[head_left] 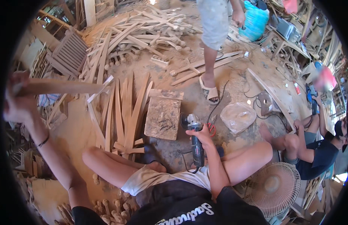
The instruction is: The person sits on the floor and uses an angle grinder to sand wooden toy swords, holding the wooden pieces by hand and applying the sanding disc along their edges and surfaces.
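Head view.
Left hand (19, 98): raised at far left, fingers closed about one end of a wooden piece; dark band at the wrist.
Wooden piece (67, 87): long, brown, roughly level, free end pointing right, held out over the floor on the left side.
Right hand (201, 135): wrapped around the body of an angle grinder.
Angle grinder (196, 144): dark body, silvery head, held above the lap; its round disc just beside the right edge of a wooden block.
Wooden block (162, 119): low, worn, dark marks on top, in front of the seated person.
Wooden slats (123, 108): loose bundle, left of the block, lower ends near the left knee.
Plastic bag (238, 118): clear, on the floor, right of the grinder.
Fan (272, 184): round wire cage, by the right thigh.
Wood pile (142, 35): heaped pale lengths, far floor.
Co-worker (312, 155): seated at right, hand on a blue power tool (312, 98).
Second person (210, 56): standing ahead, pale sandals.
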Demonstrator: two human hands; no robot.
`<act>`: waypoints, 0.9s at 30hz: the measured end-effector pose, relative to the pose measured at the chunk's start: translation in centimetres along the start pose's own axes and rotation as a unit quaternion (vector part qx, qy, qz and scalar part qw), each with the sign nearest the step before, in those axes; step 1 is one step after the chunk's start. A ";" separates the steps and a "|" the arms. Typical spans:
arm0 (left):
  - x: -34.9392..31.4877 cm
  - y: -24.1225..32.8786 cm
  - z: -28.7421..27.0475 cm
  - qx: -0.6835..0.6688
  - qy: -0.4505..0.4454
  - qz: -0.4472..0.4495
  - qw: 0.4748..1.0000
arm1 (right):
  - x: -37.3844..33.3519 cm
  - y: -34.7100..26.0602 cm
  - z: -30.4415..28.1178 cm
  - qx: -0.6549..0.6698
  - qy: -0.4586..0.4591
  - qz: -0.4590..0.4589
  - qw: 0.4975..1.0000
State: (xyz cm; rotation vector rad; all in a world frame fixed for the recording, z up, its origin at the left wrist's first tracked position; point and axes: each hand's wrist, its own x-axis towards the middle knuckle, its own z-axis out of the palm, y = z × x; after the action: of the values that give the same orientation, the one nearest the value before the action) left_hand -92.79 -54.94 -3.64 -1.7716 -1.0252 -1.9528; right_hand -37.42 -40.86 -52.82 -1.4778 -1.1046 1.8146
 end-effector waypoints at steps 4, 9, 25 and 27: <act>-10.6 -1.9 11.0 0.068 0.104 0.012 0.992 | -0.7 -0.1 -0.4 -0.002 0.009 -0.002 1.000; -14.3 -0.4 13.9 0.002 0.039 -0.018 0.999 | -1.1 0.4 0.0 0.028 0.006 -0.018 0.999; -19.7 0.3 12.6 0.011 -0.120 0.026 0.992 | 0.1 0.8 -0.1 0.079 0.036 -0.036 0.996; -20.0 0.7 12.5 0.005 -0.129 -0.011 0.992 | 0.1 0.7 -0.1 0.078 0.029 -0.023 0.996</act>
State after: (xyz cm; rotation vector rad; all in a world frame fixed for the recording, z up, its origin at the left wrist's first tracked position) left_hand -79.46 -51.52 -22.84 -2.0558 -1.1365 -1.7579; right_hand -37.34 -41.13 -53.52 -1.3944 -0.9391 1.7717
